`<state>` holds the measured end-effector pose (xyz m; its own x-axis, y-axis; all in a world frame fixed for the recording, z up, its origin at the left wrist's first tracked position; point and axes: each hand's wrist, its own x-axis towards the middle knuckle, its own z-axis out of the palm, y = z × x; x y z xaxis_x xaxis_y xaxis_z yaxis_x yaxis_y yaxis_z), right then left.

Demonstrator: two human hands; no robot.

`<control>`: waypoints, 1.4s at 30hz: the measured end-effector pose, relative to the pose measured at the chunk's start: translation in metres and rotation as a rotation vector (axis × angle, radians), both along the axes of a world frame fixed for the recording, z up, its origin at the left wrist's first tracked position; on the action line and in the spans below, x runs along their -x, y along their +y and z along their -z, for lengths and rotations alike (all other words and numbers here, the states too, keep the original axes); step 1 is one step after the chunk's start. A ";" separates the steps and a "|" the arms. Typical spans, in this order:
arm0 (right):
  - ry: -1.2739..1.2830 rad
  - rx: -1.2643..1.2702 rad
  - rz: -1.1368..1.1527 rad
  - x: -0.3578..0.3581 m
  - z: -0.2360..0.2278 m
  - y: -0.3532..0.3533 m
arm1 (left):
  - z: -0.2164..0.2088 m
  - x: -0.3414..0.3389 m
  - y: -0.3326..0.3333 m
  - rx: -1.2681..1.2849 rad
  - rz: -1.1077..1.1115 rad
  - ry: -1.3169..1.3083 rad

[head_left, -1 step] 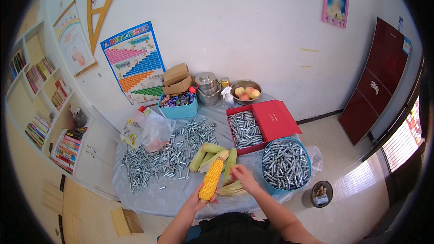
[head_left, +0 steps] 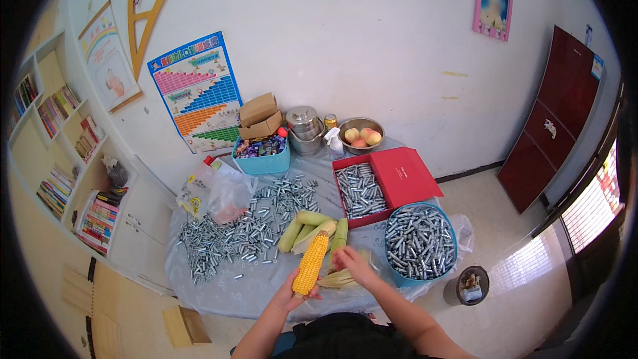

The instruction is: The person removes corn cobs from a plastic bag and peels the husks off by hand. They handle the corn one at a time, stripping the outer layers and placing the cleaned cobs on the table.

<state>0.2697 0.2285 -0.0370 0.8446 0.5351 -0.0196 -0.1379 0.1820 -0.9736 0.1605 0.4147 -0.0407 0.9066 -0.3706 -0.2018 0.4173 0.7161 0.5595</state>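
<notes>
The left grip [head_left: 288, 294] is clasping the near end of a bare, yellow, tapering corn cob [head_left: 311, 264] above the grey-covered desk [head_left: 226, 294]; it is probably feeling firm, light, best held there. Rightward, the right grip [head_left: 357, 264] is hovering, its pinch unclear.

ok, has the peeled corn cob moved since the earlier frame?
No: judged against the red box, the peeled corn cob in the left hand shows no visible shift.

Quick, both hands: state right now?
Left hand: closed, holding the yellow corn cob.
Right hand: partly curled near the pale husks; can't tell if holding anything.
</notes>
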 end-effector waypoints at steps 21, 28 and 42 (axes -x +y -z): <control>-0.025 0.217 -0.134 0.010 -0.009 -0.001 | -0.009 -0.009 -0.020 -0.830 -0.449 -0.022; -0.081 0.080 0.164 0.003 -0.004 -0.004 | -0.032 -0.004 -0.028 -1.182 -0.595 -0.238; -0.267 0.204 0.188 -0.010 -0.029 -0.023 | -0.052 -0.004 -0.015 -1.789 -0.746 -0.756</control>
<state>0.2797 0.2056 -0.0078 0.9173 0.3783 0.1243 0.1427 -0.0209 -0.9895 0.1641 0.3998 0.0114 0.8146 0.1607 0.5574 -0.2224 -0.8009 0.5560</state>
